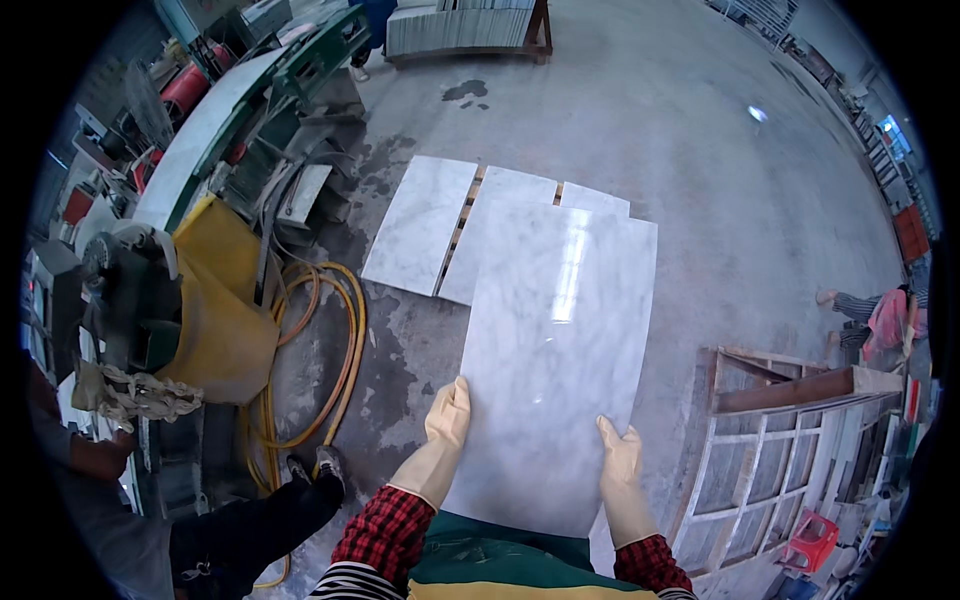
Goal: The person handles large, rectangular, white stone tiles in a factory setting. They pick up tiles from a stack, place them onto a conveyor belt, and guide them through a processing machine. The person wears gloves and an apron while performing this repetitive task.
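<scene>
I hold a large polished slab of white, grey-veined marble (555,380) in front of my body, its glossy face reflecting a bright strip of light. My left hand (448,412), in a cream rubber glove, grips the slab's left edge with the thumb up. On the opposite edge, my right hand (622,455), gloved alike, is closed round the side; its fingers behind the slab are hidden. Beyond it, a similar left slab (415,220), a middle slab (515,188) and a right slab (595,198) lie side by side low over the floor, wood showing in the gaps.
A co-worker (120,530) is at lower left beside a machine (130,290) with a yellow sheet (225,320). Orange hoses (357,350) coil on the floor. At right stand a metal frame (755,460), a red stool (812,540) and another person (885,320). Stacked slabs (460,32) stand far off.
</scene>
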`<state>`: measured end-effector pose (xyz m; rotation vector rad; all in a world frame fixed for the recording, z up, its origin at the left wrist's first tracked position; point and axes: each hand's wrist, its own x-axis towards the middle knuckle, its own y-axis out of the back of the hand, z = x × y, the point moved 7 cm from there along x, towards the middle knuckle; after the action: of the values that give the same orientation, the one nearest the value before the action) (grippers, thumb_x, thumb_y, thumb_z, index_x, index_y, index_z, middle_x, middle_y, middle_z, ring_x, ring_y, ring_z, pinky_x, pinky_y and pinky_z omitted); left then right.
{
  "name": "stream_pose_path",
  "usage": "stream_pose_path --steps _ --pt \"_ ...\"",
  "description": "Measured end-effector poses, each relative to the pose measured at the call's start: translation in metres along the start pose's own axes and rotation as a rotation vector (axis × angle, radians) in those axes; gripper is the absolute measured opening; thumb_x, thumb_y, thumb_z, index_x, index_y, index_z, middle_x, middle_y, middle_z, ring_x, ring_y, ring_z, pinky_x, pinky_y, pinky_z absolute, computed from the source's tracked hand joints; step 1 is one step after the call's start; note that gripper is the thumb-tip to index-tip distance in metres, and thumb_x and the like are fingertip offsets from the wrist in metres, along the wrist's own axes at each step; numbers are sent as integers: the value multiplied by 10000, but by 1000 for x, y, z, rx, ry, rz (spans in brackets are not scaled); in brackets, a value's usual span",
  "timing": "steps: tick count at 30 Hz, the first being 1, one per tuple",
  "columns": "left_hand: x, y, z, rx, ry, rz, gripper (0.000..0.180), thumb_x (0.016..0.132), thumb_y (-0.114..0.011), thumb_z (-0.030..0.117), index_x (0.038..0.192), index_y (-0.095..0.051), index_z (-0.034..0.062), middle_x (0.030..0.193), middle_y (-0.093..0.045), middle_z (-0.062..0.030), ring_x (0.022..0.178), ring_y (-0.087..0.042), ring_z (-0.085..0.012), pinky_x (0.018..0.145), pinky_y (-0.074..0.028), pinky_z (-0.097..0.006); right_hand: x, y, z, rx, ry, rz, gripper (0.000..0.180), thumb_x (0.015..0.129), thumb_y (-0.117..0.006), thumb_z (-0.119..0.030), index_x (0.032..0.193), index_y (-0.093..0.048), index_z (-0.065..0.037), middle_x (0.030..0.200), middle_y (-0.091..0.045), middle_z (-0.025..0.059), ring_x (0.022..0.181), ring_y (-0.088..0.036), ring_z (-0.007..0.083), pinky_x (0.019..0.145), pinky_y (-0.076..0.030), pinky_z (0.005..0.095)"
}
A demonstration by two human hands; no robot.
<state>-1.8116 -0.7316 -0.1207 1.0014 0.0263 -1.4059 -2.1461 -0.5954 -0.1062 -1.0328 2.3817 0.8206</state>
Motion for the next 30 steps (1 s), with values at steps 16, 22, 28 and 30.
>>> stream_pose_path --steps 16,22,28,30 --pt "56 -166 114 -54 10 -38 552 1071 -447 568 1323 -685 137 1231 -729 -123 1155 -666 -282 1017 -492 -387 167 73 -138 -121 9 -16 497 876 -835 -405 1151 -760 2 979 -764 81 869 -676 165 810 -518 341" --pt "133 -235 185 -32 -69 -74 467 1052 -469 448 1148 -702 55 1036 -732 -196 1004 -695 -395 889 -527 -475 295 69 -132 -128 -25 40 455 935 -795 -364 1126 -707 40 949 -701 81 791 -642 166 724 -525 348" --pt "243 -298 210 3 -84 -60 415 1022 -501 365 1080 -723 19 1066 -735 -240 1037 -691 -438 898 -539 -487 358 19 -165 -71 -168 50 601 935 -794 -426 1210 -683 97 1039 -711 135 881 -658 188 782 -535 367" --pt "274 -318 208 -21 -31 -78 408 1014 -508 357 1104 -724 24 1097 -736 -235 1066 -685 -444 916 -539 -484 385 3 -163 -129 -232 54 566 953 -779 -408 1202 -683 91 1027 -708 126 882 -664 191 766 -541 364"
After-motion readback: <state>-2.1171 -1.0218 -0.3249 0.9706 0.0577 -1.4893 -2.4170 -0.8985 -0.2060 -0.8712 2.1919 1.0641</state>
